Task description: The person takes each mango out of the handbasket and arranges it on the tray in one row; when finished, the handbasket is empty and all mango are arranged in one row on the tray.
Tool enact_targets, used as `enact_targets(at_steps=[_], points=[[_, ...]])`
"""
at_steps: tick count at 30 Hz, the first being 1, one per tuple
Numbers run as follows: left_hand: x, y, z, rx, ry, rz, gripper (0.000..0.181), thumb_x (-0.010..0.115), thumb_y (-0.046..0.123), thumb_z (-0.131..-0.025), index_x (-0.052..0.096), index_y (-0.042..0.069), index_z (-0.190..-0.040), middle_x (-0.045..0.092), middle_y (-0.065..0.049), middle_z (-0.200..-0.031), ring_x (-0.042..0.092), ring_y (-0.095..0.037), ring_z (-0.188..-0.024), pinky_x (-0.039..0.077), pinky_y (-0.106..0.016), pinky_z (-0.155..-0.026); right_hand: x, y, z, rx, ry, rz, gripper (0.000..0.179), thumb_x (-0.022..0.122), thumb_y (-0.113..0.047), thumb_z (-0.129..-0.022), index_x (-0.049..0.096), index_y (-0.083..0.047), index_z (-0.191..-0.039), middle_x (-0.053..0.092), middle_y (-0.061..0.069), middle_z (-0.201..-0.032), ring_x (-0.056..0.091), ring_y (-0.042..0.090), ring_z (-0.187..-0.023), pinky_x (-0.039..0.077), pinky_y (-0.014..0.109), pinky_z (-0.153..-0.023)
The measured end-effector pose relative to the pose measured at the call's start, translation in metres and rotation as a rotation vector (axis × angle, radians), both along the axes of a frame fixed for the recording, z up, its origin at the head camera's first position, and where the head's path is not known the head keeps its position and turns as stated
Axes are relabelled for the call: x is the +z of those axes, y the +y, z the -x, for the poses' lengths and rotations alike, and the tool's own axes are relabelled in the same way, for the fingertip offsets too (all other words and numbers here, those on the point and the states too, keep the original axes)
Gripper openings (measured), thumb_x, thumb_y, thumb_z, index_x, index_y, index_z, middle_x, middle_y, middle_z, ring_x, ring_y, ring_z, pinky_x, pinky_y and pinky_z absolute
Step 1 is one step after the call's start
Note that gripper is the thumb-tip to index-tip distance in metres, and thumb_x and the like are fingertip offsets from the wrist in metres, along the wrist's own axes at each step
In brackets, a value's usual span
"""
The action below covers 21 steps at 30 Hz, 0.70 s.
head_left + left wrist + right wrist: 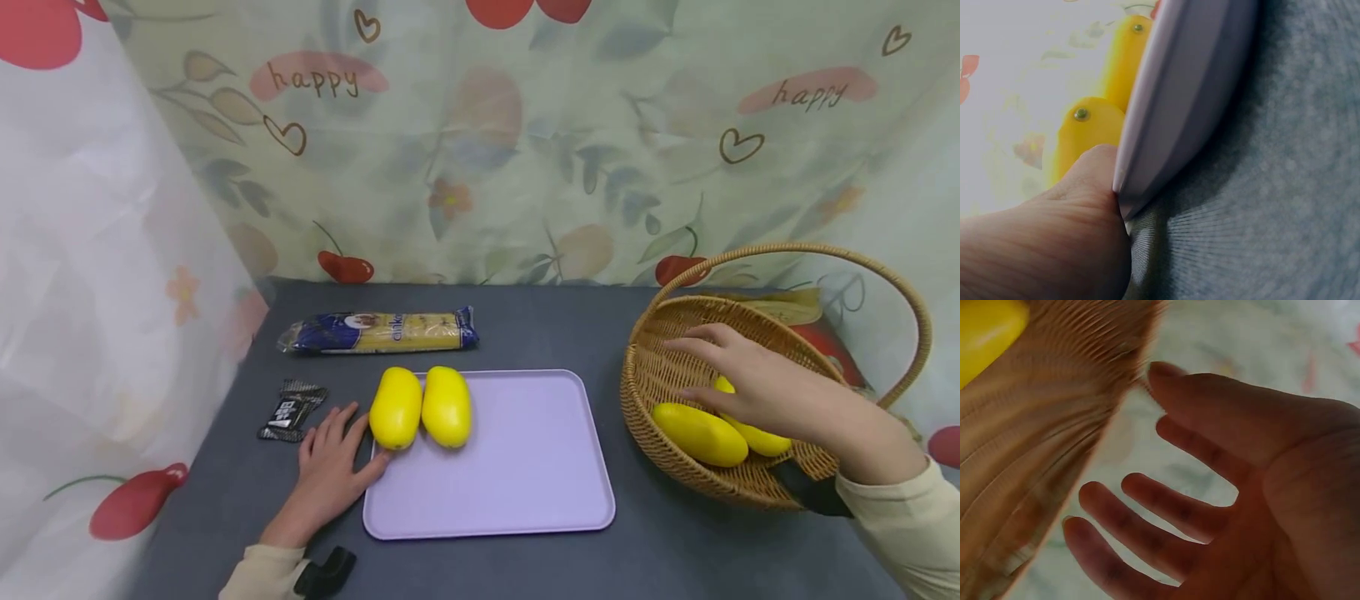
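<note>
Two yellow mangoes [396,408] lie side by side on the left part of a lilac tray [525,467]. My left hand [333,454] rests on the table at the tray's left edge, fingers spread, its thumb touching the rim. In the left wrist view that thumb [1094,169] is against the tray's edge [1179,100], below the mangoes. On the right, my right hand [772,387] hovers over a wicker basket [645,392] with relaxed fingers and nothing in its grasp. More yellow mangoes [701,435] lie inside the basket, partly hidden by that hand.
A pack of spaghetti [408,331] lies behind the tray. Left of the tray is a small black wrapped packet [292,410]. The basket's tall handle [810,248] arches over it. Behind the basket, a red and yellow package [795,307] is partly hidden. A patterned curtain [480,167] closes off the back.
</note>
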State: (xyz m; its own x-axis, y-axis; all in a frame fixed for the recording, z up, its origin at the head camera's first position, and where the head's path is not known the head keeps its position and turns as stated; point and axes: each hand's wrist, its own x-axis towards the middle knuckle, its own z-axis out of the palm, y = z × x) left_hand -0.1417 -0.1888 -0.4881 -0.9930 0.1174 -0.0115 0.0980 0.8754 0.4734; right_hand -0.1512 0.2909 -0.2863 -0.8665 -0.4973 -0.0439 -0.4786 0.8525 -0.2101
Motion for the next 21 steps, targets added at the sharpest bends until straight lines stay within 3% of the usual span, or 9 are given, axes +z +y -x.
enact_targets(at_steps=[4,9,16,21], points=[[0.0,-0.001,0.001,-0.001,0.003,0.001,0.077,0.056,0.058,-0.089,0.043,0.006,-0.143,0.023,-0.02,-0.153,0.01,-0.042,-0.143,0.005,-0.066,-0.107,-0.011,0.035,0.018,-0.034,-0.066,-0.089,0.054,0.069,-0.023,-0.088,0.05,-0.006,-0.136,0.046,0.025,-0.129,0.059,0.032,-0.103,0.052,0.046,-0.079],[0.001,0.0,0.0,-0.001,-0.001,-0.008,0.075,0.057,0.057,-0.089,0.043,0.006,-0.143,0.024,-0.02,-0.153,0.01,-0.042,-0.143,0.004,-0.066,-0.107,-0.029,0.064,0.034,-0.131,-0.221,-0.191,0.07,0.073,-0.028,-0.084,0.043,0.006,-0.138,0.038,0.04,-0.13,0.059,0.042,-0.101,0.052,0.048,-0.074],[0.002,0.0,0.001,0.007,-0.026,0.0,0.076,0.056,0.058,-0.089,0.042,0.006,-0.143,0.022,-0.02,-0.154,0.009,-0.042,-0.143,0.003,-0.066,-0.108,-0.047,0.085,0.04,-0.227,-0.449,-0.208,0.098,0.079,-0.039,-0.075,0.029,0.012,-0.142,0.023,0.05,-0.133,0.032,0.065,-0.118,0.044,0.063,-0.082],[0.0,0.0,0.001,0.009,-0.03,0.002,0.077,0.056,0.058,-0.089,0.042,0.007,-0.144,0.022,-0.02,-0.154,0.009,-0.042,-0.143,0.003,-0.066,-0.108,-0.054,0.09,0.042,-0.249,-0.499,-0.197,0.097,0.083,-0.031,-0.072,0.029,0.01,-0.141,0.023,0.051,-0.131,0.034,0.065,-0.116,0.045,0.06,-0.08]])
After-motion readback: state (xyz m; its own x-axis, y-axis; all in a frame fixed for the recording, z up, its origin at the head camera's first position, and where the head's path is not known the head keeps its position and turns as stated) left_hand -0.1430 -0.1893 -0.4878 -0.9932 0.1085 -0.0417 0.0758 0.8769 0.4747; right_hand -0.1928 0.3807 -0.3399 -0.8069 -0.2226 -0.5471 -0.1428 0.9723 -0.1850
